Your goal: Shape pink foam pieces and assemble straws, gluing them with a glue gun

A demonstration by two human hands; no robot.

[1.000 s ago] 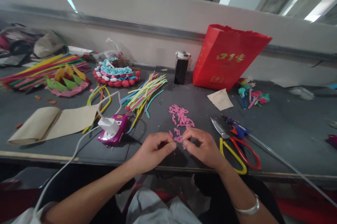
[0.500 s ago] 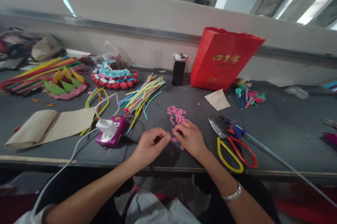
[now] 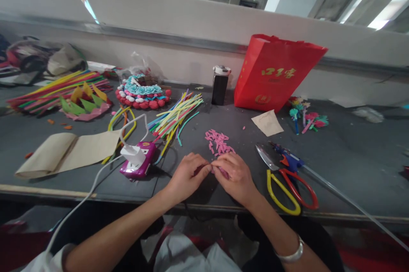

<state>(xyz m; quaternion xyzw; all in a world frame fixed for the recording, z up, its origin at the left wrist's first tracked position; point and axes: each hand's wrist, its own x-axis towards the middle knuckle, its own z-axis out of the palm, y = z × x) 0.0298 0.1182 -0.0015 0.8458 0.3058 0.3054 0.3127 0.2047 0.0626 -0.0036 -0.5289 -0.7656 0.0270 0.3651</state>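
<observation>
The step in hand looks to be fine fingertip work on small pink pieces (image 3: 218, 141), which lie in a loose pile on the dark table (image 3: 351, 148), just beyond the hands, with a few more partly hidden under the right hand. The left hand (image 3: 189, 175) and right hand (image 3: 235, 177) meet near the table's near edge, thumbs and forefingers drawn into a narrow pinch, tips touching or almost so; whether a piece sits between them I cannot tell. The next move likely calls for a light, steady pinch, since the pieces are small and the right hand's fingers cover the pile's near end. Just right of the right hand, scissors (image 3: 281, 197) with one yellow and one red handle limit its room on that side, and beside them a blue glue gun (image 3: 292, 162) trails a long clear rod toward the near right. To the left, a purple power strip (image 3: 139, 162) with a white plug stands near the left hand. Farther back are a bundle of coloured strips (image 3: 180, 109), a black bottle (image 3: 220, 88), a red bag (image 3: 277, 74) and a square of brown paper (image 3: 267, 123).
</observation>
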